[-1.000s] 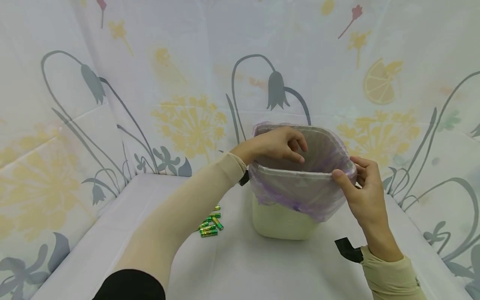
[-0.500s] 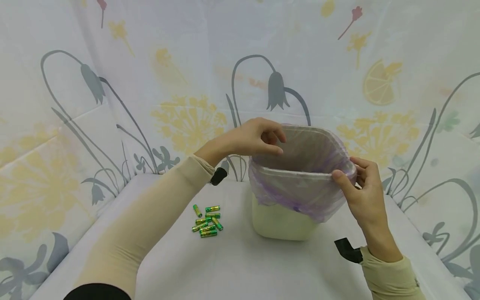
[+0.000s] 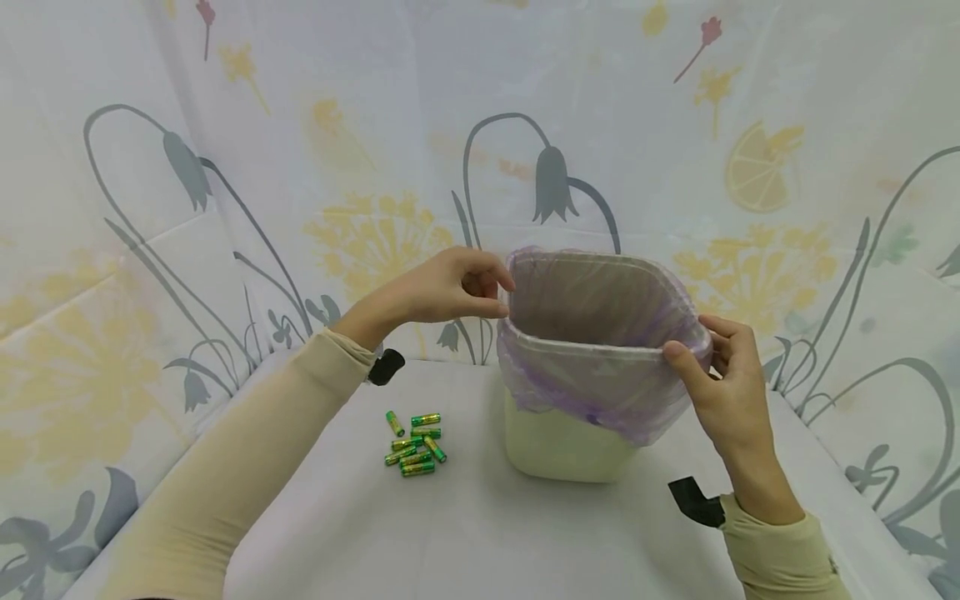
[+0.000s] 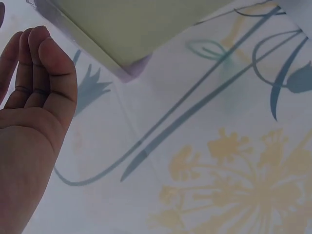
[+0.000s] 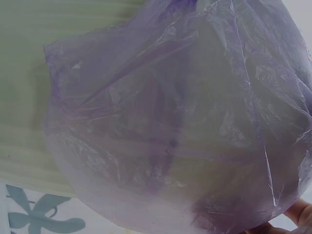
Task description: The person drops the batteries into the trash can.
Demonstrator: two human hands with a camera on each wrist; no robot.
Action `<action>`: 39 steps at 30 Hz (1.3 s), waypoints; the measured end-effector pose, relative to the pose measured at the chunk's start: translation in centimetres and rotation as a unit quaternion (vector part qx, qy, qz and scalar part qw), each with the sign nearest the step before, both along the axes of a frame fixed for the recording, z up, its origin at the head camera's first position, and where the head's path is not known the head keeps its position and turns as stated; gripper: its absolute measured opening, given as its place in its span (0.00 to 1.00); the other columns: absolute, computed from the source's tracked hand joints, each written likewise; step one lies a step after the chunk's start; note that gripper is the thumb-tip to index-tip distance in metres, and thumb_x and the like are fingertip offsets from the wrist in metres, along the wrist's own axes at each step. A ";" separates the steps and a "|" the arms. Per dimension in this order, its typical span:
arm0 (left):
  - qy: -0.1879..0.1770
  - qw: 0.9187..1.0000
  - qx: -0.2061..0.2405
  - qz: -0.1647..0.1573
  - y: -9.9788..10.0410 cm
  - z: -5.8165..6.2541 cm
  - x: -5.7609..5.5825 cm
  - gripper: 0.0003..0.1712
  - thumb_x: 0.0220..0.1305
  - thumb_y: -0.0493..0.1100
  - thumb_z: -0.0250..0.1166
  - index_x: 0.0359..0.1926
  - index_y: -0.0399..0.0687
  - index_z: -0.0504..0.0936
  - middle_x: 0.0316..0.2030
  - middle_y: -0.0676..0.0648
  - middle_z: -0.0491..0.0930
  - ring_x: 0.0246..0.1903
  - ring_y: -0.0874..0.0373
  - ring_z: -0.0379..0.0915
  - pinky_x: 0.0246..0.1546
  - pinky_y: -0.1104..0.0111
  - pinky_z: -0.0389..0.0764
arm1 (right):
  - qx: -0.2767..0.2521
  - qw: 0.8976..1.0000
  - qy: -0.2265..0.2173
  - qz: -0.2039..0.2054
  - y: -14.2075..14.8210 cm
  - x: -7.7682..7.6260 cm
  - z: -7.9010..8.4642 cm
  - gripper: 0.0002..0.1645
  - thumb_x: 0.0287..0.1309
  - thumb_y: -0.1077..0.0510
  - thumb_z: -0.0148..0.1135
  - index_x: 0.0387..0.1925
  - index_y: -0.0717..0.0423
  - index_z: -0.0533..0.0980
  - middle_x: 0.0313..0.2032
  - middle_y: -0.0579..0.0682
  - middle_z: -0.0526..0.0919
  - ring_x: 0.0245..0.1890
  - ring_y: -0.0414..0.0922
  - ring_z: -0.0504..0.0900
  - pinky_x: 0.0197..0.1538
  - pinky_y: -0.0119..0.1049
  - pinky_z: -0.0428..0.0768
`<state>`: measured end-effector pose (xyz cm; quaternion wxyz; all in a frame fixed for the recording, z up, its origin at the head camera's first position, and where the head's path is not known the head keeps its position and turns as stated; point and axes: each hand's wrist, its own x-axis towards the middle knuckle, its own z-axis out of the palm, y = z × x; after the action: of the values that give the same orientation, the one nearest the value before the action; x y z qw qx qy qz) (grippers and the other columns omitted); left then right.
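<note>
A pale green trash bin (image 3: 566, 442) stands on the table, its upper part wrapped in a thin purple bin liner (image 3: 592, 379) folded over the rim. My right hand (image 3: 727, 392) grips the lined rim at the right front corner, thumb on the near side. In the right wrist view the hanging liner (image 5: 146, 122) fills most of the picture and hides much of that hand. Just left of the bin's opening is my left hand (image 3: 450, 287), its fingers loosely curled around nothing. In the left wrist view this hand (image 4: 39, 97) appears beside the bin (image 4: 141, 29).
Several green and gold batteries (image 3: 415, 457) lie in a loose cluster on the white table (image 3: 420, 542), left of the bin. A pale cloth curtain (image 3: 375, 108) printed with flowers hangs behind and at both sides.
My left hand has moved left from above the bin's opening to outside its left rim, uncovering the batteries in the head view. The right hand and the bin have stayed in place.
</note>
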<state>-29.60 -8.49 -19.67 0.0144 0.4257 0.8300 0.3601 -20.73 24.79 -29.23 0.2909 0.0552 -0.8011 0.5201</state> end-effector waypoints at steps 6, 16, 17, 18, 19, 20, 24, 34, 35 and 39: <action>-0.012 1.000 0.000 0.020 -1.9 -0.9 -0.1 0.15 0.59 0.42 0.69 0.46 0.43 0.80 0.29 0.46 0.78 0.29 0.54 0.75 0.36 0.64 0.76 | 0.003 1.000 -0.004 -0.002 0.2 0.0 -0.1 0.33 0.61 0.54 0.63 0.65 0.51 0.61 0.52 0.53 0.72 0.45 0.37 0.75 0.43 0.22 0.70; -0.047 0.997 -0.033 0.048 -4.3 -5.7 -0.7 0.12 0.60 0.41 0.68 0.45 0.46 0.80 0.29 0.48 0.78 0.31 0.56 0.76 0.36 0.65 0.78 | 0.003 1.000 -0.004 -0.001 0.1 0.0 0.0 0.33 0.61 0.54 0.63 0.65 0.51 0.61 0.52 0.53 0.72 0.45 0.37 0.75 0.44 0.21 0.70; -0.052 0.997 -0.035 0.050 -4.5 -6.3 -0.7 0.12 0.60 0.41 0.68 0.45 0.46 0.80 0.29 0.48 0.78 0.30 0.56 0.76 0.37 0.65 0.77 | 0.002 1.000 -0.004 -0.001 0.1 0.0 0.0 0.33 0.61 0.54 0.63 0.65 0.51 0.62 0.52 0.52 0.72 0.45 0.37 0.75 0.44 0.21 0.70; -0.054 0.997 -0.037 0.051 -4.8 -6.9 -0.8 0.12 0.60 0.41 0.68 0.45 0.46 0.80 0.28 0.48 0.78 0.30 0.56 0.76 0.36 0.65 0.77 | 0.001 1.000 -0.004 -0.001 0.1 0.0 0.0 0.33 0.61 0.54 0.63 0.65 0.51 0.62 0.51 0.52 0.72 0.45 0.37 0.75 0.44 0.21 0.70; -0.058 0.996 -0.039 0.052 -5.0 -7.5 -0.8 0.12 0.60 0.41 0.68 0.44 0.46 0.80 0.28 0.48 0.77 0.30 0.56 0.76 0.36 0.65 0.77 | 0.000 1.000 -0.003 -0.001 0.1 0.0 0.0 0.33 0.61 0.54 0.63 0.65 0.51 0.62 0.51 0.52 0.72 0.44 0.37 0.75 0.44 0.21 0.70; -0.061 0.996 -0.042 0.053 -5.2 -8.2 -0.9 0.12 0.60 0.41 0.68 0.44 0.46 0.80 0.28 0.48 0.77 0.30 0.57 0.76 0.37 0.65 0.77 | 0.000 1.000 -0.002 -0.001 0.1 0.0 0.0 0.33 0.61 0.54 0.63 0.64 0.51 0.62 0.51 0.52 0.72 0.44 0.37 0.75 0.44 0.21 0.70; -0.074 0.994 -0.060 0.057 -5.9 -10.6 -1.1 0.13 0.59 0.41 0.68 0.45 0.46 0.80 0.27 0.49 0.77 0.30 0.57 0.75 0.37 0.65 0.77 | -0.002 1.000 -0.001 -0.001 0.1 0.0 0.0 0.33 0.61 0.55 0.63 0.64 0.51 0.62 0.51 0.52 0.72 0.44 0.37 0.75 0.44 0.21 0.70; -0.109 0.987 -0.088 0.078 -6.4 -15.0 -1.5 0.13 0.58 0.42 0.70 0.43 0.47 0.80 0.27 0.50 0.76 0.28 0.58 0.72 0.33 0.65 0.75 | -0.003 1.000 0.000 0.001 0.1 0.0 0.0 0.33 0.61 0.55 0.63 0.65 0.52 0.62 0.52 0.54 0.72 0.45 0.37 0.75 0.45 0.21 0.70; -0.110 0.987 -0.090 0.078 -6.4 -15.4 -1.6 0.13 0.58 0.41 0.70 0.43 0.47 0.80 0.27 0.49 0.76 0.28 0.58 0.72 0.33 0.65 0.75 | -0.005 1.000 0.002 0.002 0.1 0.0 0.0 0.33 0.61 0.55 0.63 0.65 0.52 0.62 0.52 0.54 0.72 0.45 0.37 0.75 0.45 0.21 0.70; -0.116 0.984 -0.100 0.086 -6.5 -16.6 -2.2 0.12 0.58 0.40 0.69 0.42 0.46 0.80 0.26 0.50 0.76 0.27 0.58 0.71 0.32 0.65 0.74 | -0.012 1.000 0.006 0.006 0.2 -0.1 -0.1 0.33 0.60 0.55 0.64 0.64 0.52 0.62 0.51 0.54 0.72 0.44 0.37 0.75 0.44 0.22 0.70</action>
<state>-31.82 -14.95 -36.26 0.1214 0.3043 0.8881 0.3224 -20.86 24.96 -29.37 0.2928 0.0599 -0.7926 0.5314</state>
